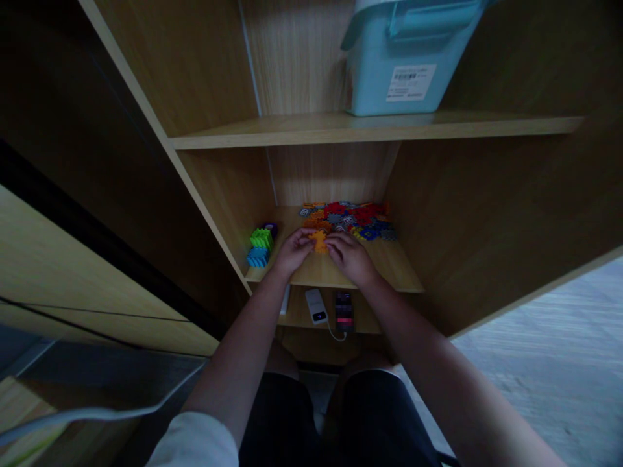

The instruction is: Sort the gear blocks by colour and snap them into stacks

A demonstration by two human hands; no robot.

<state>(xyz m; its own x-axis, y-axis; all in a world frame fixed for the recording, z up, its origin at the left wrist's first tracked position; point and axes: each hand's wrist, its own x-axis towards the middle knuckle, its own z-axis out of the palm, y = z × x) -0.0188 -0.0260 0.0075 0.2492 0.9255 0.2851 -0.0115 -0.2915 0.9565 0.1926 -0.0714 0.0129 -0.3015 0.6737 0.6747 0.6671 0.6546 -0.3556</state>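
Between my hands, above the front of the middle shelf (335, 269), is an orange toothed plastic piece (319, 242). My left hand (294, 250) pinches its left side, and my right hand (349, 255) grips it from the right. Just behind lies a loose pile of interlocking plastic pieces (370, 214) in red, orange, grey, blue and yellow. To the left of my left hand sit a green block of pieces (261, 239) and a blue block of pieces (257, 257), with a purple one (270, 228) partly hidden behind them.
A light-blue lidded bin (370, 78) stands on the upper shelf (292, 128). On the lower shelf, a white power bank (316, 305) and a phone (344, 311) are joined by a cable. The cabinet's side walls (467, 214) bound the space. A pale cable (121, 412) hangs at lower left.
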